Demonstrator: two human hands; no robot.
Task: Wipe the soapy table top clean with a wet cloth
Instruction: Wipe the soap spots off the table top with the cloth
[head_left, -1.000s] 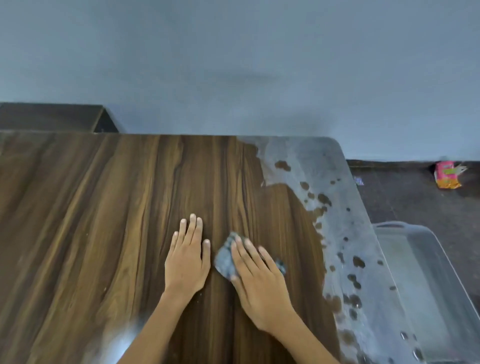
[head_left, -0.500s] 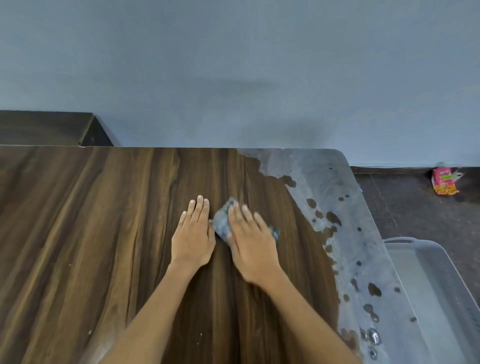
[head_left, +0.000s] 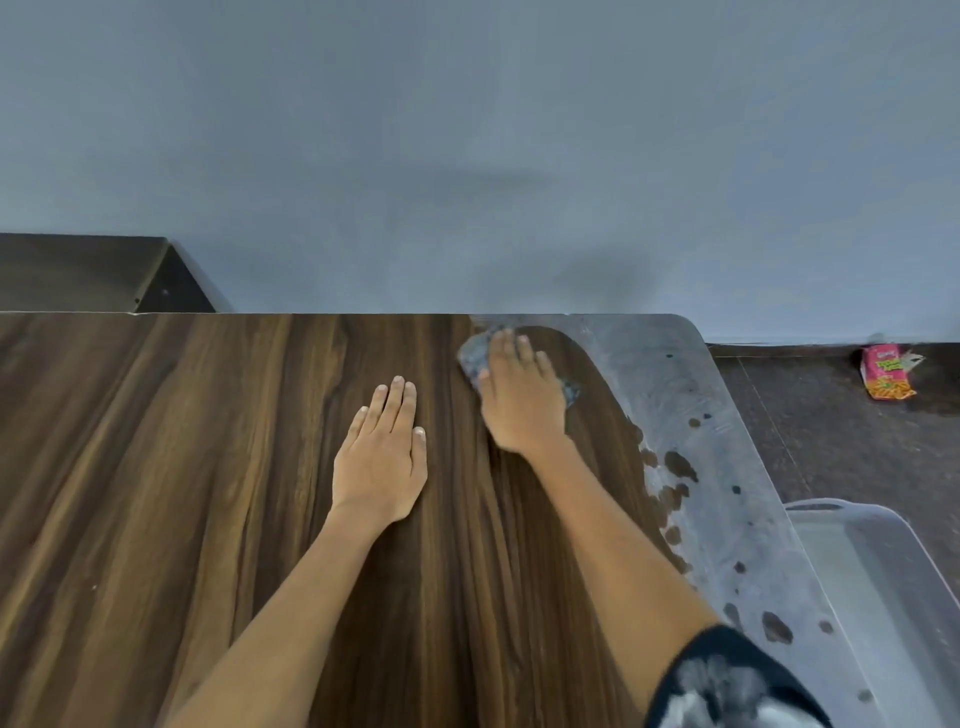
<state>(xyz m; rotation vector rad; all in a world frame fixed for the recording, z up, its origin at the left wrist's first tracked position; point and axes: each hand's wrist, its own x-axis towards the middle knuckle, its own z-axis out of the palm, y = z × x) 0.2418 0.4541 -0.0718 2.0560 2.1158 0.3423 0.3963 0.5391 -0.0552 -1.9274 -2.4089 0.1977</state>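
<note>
1. While the right hand (head_left: 522, 402) presses the cloth (head_left: 475, 356) flat at the desk's (head_left: 182, 467) far edge, fingers straight and together, the soap film (head_left: 717, 467) lies just to its right.
2. That film runs lengthwise down the right edge.
3. Left hand (head_left: 382, 457) rests flat, farther from the film.

The table (head_left: 208, 493) under my palms is dark wood-grain, smooth with a low sheen where it looks wiped. Along its right edge lies a pale grey soapy film (head_left: 727, 493), dull and streaky, broken by dark patches where the wood shows through. The cloth (head_left: 475, 356) under my right hand (head_left: 522, 400) is grey, soft and crumpled. Beside the table stands a tub (head_left: 883, 597) of pale, smooth, slightly glossy plastic. The wall (head_left: 467, 130) is matt grey-blue.
</note>
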